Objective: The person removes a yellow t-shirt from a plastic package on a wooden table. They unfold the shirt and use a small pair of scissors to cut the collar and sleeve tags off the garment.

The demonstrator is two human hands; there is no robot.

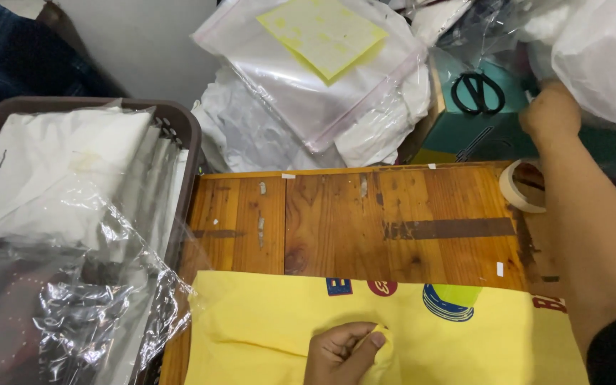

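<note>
A yellow printed garment (pixel 265 321) lies flat on the near part of a wooden table (pixel 336 214). My left hand (pixel 340 353) pinches a fold of its yellow cloth at the bottom middle. My right arm stretches to the far right, where my right hand (pixel 550 114) reaches under a white plastic bag (pixel 607 50); its fingers are hidden there. Just beside that hand, black scissors (pixel 478 93) rest on a teal surface, and a roll of cream tape (pixel 520 187) sits at the table's far right edge under my forearm.
A brown basket (pixel 180 135) on the left holds white packed garments and crumpled clear plastic (pixel 73 306). Behind the table, clear bags are piled, one containing a yellow garment (pixel 322 32). Dark tape marks cross the wood.
</note>
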